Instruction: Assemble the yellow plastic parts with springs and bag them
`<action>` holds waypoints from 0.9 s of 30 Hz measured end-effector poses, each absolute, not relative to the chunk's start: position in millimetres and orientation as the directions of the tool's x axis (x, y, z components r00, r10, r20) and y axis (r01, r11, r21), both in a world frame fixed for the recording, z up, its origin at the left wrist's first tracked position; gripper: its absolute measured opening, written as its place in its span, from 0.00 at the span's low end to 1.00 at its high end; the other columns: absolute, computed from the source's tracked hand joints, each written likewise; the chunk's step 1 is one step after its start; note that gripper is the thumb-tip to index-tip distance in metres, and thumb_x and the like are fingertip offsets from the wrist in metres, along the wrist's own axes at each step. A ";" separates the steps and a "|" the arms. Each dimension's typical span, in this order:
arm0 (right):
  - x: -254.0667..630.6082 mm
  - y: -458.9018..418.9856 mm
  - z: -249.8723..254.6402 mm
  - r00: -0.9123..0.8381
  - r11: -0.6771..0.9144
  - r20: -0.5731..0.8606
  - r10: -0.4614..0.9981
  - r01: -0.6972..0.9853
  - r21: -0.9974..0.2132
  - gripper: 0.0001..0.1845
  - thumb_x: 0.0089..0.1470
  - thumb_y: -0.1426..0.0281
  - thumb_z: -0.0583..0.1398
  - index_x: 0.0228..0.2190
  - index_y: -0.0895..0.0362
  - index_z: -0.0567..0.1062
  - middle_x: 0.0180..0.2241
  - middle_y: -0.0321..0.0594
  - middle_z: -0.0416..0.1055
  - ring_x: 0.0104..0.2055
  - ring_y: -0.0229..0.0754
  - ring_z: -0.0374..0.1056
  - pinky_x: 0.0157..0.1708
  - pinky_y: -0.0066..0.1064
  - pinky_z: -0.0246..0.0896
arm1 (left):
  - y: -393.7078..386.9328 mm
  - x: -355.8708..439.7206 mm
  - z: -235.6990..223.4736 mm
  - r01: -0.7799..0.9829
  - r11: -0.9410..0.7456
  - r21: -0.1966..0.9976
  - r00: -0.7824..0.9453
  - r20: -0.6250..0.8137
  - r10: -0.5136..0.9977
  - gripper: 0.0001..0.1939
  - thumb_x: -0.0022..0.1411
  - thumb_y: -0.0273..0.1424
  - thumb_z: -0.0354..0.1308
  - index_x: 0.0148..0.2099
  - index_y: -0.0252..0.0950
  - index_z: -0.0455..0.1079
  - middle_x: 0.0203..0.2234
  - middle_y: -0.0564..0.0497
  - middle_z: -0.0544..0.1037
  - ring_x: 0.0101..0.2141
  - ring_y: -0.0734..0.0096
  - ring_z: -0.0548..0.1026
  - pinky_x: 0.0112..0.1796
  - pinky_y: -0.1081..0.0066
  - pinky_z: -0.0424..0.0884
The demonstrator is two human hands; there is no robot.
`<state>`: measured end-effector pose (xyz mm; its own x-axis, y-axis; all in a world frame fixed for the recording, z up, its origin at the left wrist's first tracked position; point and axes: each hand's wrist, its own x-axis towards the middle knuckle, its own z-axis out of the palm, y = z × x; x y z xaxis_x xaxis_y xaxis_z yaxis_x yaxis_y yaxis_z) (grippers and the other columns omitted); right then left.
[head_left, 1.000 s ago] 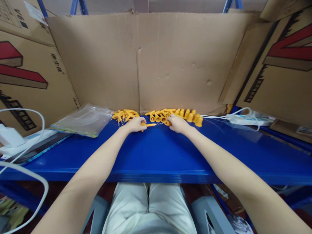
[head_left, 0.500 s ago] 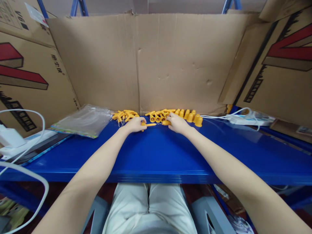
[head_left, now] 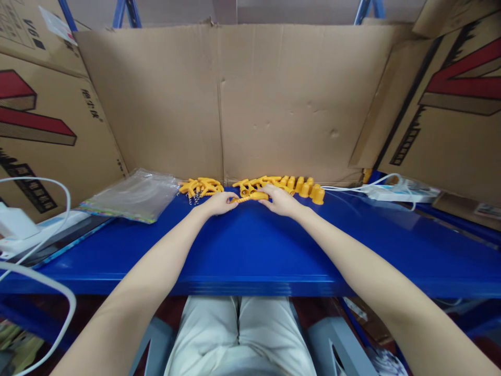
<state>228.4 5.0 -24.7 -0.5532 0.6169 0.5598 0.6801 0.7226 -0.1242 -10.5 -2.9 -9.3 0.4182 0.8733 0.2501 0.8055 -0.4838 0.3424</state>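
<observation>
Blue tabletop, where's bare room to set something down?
The smooth blue tabletop is bare up front between the left forearm and right forearm, between right forearm and white plastic strip, and, less widely, between left forearm and clear plastic bags. It's crowded along the brown cardboard panel, with branched yellow plastic pieces and yellow plastic cups.

The person's bare, sleeveless left forearm (head_left: 154,263) and bare right forearm (head_left: 358,261) are stretching forward from the lower corners and slanting inward toward each other. The slim bare left wrist (head_left: 202,210) is running nearly in line with its forearm, as is the slim bare right wrist (head_left: 304,210). The bare left hand (head_left: 221,203) is bending its fingers in a pinch, pointing rightward. The bare right hand (head_left: 280,200) is facing it, fingers curling leftward in a grip. The two hands are staying slightly apart.
</observation>
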 end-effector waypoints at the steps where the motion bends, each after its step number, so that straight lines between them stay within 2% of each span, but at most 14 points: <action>1: 228.6 5.8 -25.2 -0.553 0.725 0.561 0.616 0.677 -0.128 0.15 0.55 0.72 0.59 0.45 0.60 0.73 0.44 0.49 0.72 0.46 0.48 0.69 0.47 0.42 0.63 | -4.0 -10.1 -9.0 0.809 -0.472 0.350 0.414 0.232 0.880 0.17 0.55 0.35 0.55 0.46 0.36 0.72 0.22 0.55 0.69 0.23 0.73 0.67 0.27 0.74 0.61; 5: 228.3 6.6 -25.5 -0.553 0.730 0.561 0.616 0.667 -0.145 0.16 0.54 0.72 0.60 0.45 0.60 0.74 0.43 0.49 0.72 0.45 0.47 0.69 0.47 0.42 0.63 | -7.1 -9.4 -5.9 0.811 -0.398 0.429 0.368 0.155 0.917 0.16 0.53 0.32 0.55 0.46 0.38 0.68 0.22 0.57 0.68 0.19 0.75 0.64 0.23 0.74 0.59; 7: 228.1 6.7 -25.2 -0.557 0.736 0.559 0.615 0.659 -0.153 0.16 0.53 0.72 0.60 0.45 0.60 0.74 0.42 0.49 0.72 0.44 0.47 0.69 0.47 0.42 0.63 | -6.8 -9.8 -4.6 0.808 -0.399 0.434 0.357 0.178 0.917 0.15 0.52 0.31 0.54 0.45 0.38 0.67 0.22 0.57 0.69 0.19 0.75 0.65 0.23 0.74 0.60; 13: 227.8 8.1 -26.4 -0.535 0.744 0.561 0.632 0.621 -0.247 0.17 0.53 0.70 0.61 0.46 0.58 0.74 0.42 0.47 0.73 0.43 0.46 0.70 0.47 0.42 0.64 | -1.6 -12.5 -6.1 0.819 -0.503 0.275 0.389 0.378 0.840 0.13 0.51 0.33 0.54 0.41 0.37 0.69 0.22 0.54 0.71 0.26 0.70 0.68 0.29 0.72 0.61; 16: 227.5 7.4 -26.9 -0.513 0.730 0.550 0.659 0.611 -0.305 0.19 0.53 0.69 0.61 0.48 0.57 0.73 0.47 0.48 0.72 0.50 0.48 0.68 0.51 0.45 0.61 | -1.7 -13.0 -6.9 0.838 -0.493 0.234 0.377 0.407 0.832 0.12 0.51 0.34 0.53 0.39 0.38 0.71 0.23 0.53 0.72 0.26 0.68 0.69 0.29 0.71 0.60; 19: 228.2 6.8 -26.2 -0.480 0.715 0.544 0.688 0.577 -0.395 0.27 0.50 0.71 0.62 0.53 0.58 0.67 0.53 0.51 0.67 0.55 0.48 0.64 0.53 0.44 0.61 | -2.7 -13.1 -6.4 0.852 -0.476 0.219 0.360 0.416 0.835 0.12 0.51 0.34 0.54 0.38 0.38 0.72 0.25 0.51 0.74 0.27 0.67 0.70 0.29 0.71 0.61; 21: 229.4 7.4 -25.5 -0.462 0.692 0.519 0.719 0.544 -0.476 0.30 0.49 0.73 0.63 0.53 0.58 0.64 0.52 0.50 0.66 0.53 0.46 0.66 0.51 0.42 0.63 | -2.7 -13.8 -5.8 0.859 -0.461 0.223 0.344 0.417 0.841 0.13 0.50 0.34 0.54 0.39 0.38 0.72 0.25 0.51 0.75 0.28 0.67 0.71 0.29 0.72 0.61; 24: 231.6 8.4 -23.7 -0.426 0.621 0.453 0.783 0.498 -0.605 0.23 0.47 0.74 0.63 0.46 0.58 0.66 0.48 0.46 0.68 0.45 0.41 0.70 0.48 0.39 0.67 | -2.2 -16.0 -4.9 0.860 -0.451 0.238 0.332 0.408 0.850 0.14 0.50 0.34 0.55 0.40 0.37 0.72 0.24 0.51 0.74 0.28 0.67 0.71 0.29 0.72 0.62; 27: 232.9 5.2 -19.2 -0.388 0.503 0.348 0.853 0.437 -0.746 0.16 0.47 0.71 0.65 0.38 0.58 0.68 0.42 0.44 0.72 0.39 0.41 0.73 0.44 0.38 0.68 | -2.4 -18.3 -3.9 0.863 -0.458 0.214 0.339 0.428 0.838 0.14 0.50 0.34 0.55 0.40 0.38 0.72 0.25 0.51 0.74 0.28 0.66 0.71 0.29 0.71 0.62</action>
